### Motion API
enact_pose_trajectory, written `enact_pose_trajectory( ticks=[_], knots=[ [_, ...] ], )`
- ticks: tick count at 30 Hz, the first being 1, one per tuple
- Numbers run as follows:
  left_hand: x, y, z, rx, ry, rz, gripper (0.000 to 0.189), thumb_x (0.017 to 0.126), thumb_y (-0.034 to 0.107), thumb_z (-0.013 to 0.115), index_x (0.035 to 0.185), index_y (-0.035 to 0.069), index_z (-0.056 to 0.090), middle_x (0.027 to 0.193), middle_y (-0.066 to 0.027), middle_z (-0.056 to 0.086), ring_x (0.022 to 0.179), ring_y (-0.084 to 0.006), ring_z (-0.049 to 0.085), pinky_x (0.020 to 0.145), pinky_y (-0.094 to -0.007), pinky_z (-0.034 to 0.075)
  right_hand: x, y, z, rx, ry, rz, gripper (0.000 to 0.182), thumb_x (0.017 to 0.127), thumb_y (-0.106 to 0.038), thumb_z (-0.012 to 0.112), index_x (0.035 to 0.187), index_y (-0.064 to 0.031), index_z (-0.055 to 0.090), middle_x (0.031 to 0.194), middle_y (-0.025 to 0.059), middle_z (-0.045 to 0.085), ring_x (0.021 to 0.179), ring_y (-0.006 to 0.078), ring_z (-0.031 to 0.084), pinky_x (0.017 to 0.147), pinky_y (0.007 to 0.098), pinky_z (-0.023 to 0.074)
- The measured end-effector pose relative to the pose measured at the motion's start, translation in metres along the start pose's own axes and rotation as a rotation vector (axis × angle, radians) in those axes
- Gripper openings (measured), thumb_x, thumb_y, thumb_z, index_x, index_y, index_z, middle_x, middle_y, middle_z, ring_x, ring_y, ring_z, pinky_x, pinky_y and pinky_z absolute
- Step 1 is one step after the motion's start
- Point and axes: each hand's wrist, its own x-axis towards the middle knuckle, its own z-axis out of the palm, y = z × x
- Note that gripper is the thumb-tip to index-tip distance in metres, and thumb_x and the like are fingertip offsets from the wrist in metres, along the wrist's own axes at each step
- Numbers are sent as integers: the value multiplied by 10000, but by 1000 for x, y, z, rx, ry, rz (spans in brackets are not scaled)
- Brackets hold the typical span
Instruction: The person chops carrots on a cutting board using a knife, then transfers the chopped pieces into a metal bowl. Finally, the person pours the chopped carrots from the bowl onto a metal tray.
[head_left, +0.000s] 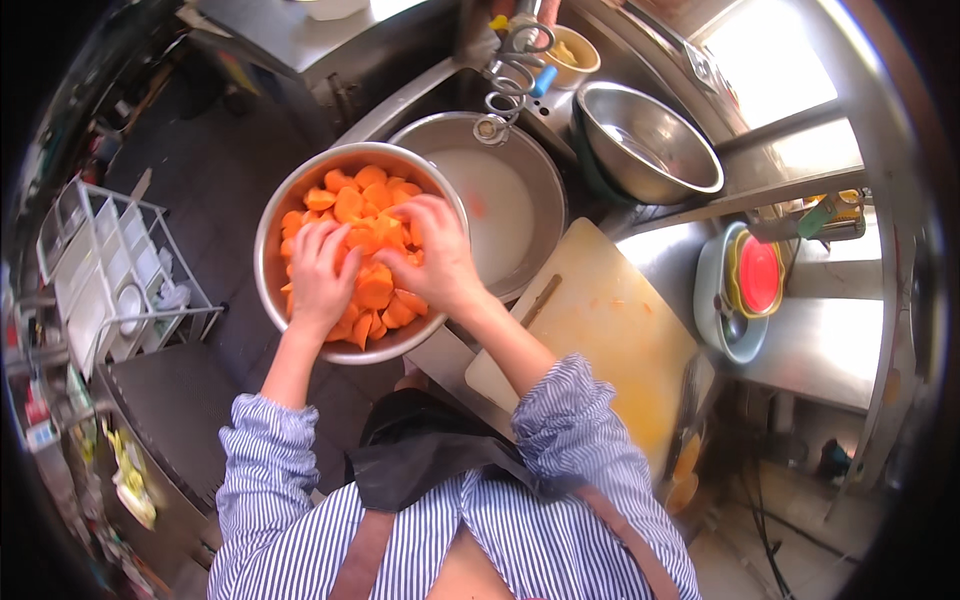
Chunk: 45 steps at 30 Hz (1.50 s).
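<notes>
A large stainless steel bowl (268, 259) full of cut orange carrot pieces (373, 281) stands in front of me, beside the sink. My left hand (321, 262) reaches into the bowl from the near left, its fingers on the carrots. From the right, my right hand (431, 255) rests among the pieces with thumb and fingers spread. A few pieces between the two hands are blurred. Both sets of fingertips are partly hidden in the heap, and I see no piece firmly gripped. Behind the bowl, a big metal pot (551, 217) holds cloudy whitish liquid.
A stained cutting board (600, 322) with a knife (541, 300) on it lies to the right. Beyond are an empty steel bowl (649, 139), a coiled spring hose (517, 71) and a light-blue basin (712, 300). A white wire rack (161, 315) stands on the left.
</notes>
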Motion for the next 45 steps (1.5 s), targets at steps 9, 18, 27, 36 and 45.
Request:
enact_pose_trajectory(
  ticks=[9, 18, 27, 36, 45],
  knots=[
    [-29, -94, -25, -189, 83, -634, 329, 869, 123, 565, 1150, -41, 519, 1073, -124, 558, 1006, -216, 524, 892, -326, 403, -11, 233, 59, -193, -413, 950, 269, 835, -216, 492, 1018, -40, 582, 1041, 156, 611, 987, 280, 581, 798, 406, 465],
    [1, -120, -22, -485, -116, -714, 170, 906, 99, 516, 1007, -35, 546, 897, -35, 587, 807, -86, 490, 751, -229, 410, -21, 255, 107, -264, -586, 716, 472, 692, -346, 668, 1087, -97, 593, 1167, 152, 528, 1147, 291, 470, 959, 433, 369],
    [5, -139, -24, -508, -173, -737, 176, 905, 107, 524, 1018, -27, 547, 932, -21, 574, 839, -78, 478, 780, -216, 392, -24, 274, 76, -641, -359, 754, 594, 596, -454, 735, 1120, -207, 603, 1299, 132, 389, 1182, 348, 388, 974, 437, 350],
    [11, -120, -41, -185, -6, -673, 366, 905, 135, 532, 1242, 2, 475, 1186, -111, 530, 1028, -162, 527, 857, -277, 426, 22, 218, 15, 3, -422, 846, 684, 599, -441, 730, 1145, -60, 574, 1022, 169, 625, 945, 284, 607, 830, 330, 473],
    [14, 83, -51, -451, 263, -184, 220, 917, 37, 440, 1077, -65, 550, 1063, -151, 570, 936, -238, 567, 844, -323, 458, -61, 92, -160, 455, 228, 914, 529, 705, -399, 710, 1025, 3, 586, 944, 93, 639, 868, 167, 604, 782, 309, 476]
  ],
)
